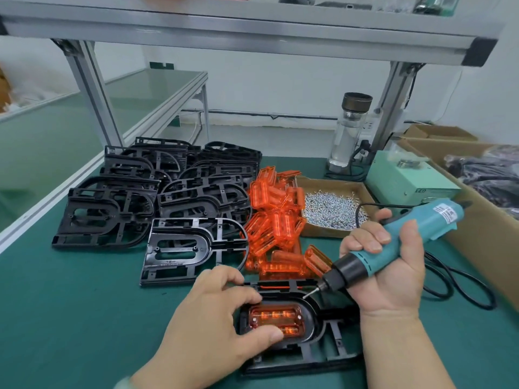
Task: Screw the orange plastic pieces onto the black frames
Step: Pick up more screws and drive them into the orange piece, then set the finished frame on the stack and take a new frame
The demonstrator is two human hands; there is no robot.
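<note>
fingers (247, 297) of the left hand (213, 318) pinched the orange piece (276, 318) seated in the black frame (314, 357) on the green mat (84, 318); the right hand (393, 270) gripped a blue screwdriver (398, 240), tip at the frame's rim.

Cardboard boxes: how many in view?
3. A shallow screw box beside the orange pieces; a large box along the right edge, holding dark goods; a smaller open box behind it. More may be hidden out of frame.

Bare left hand (224, 313) and right hand (393, 262), 2 uncovered forearms, a pale cuff (123, 384) at the left wrist
</note>
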